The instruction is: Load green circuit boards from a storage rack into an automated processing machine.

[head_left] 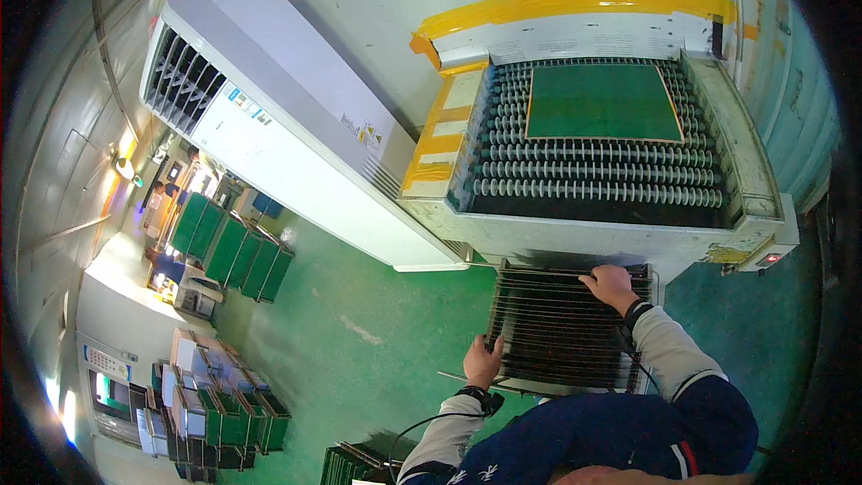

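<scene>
Far green panels (256,269): standing in frames, probably to keep faces apart; too distant for me to count.
Air conditioner (305,180): by the wall; one.
Left hand (482,364): gripping the near left edge of the wire rack, likely to steady it; one.
Wire rack (561,328): between both hands, just in front of the roller machine; close bars suggest separate slots, too fine to count. I can't tell what supports it. One.
Green panel (602,103): flat on the rollers (597,189), presumably so its underside is carried evenly; one panel, many rollers.
Right hand (613,287): closed over the rack's far edge, seemingly bracing opposite the left; one.
</scene>
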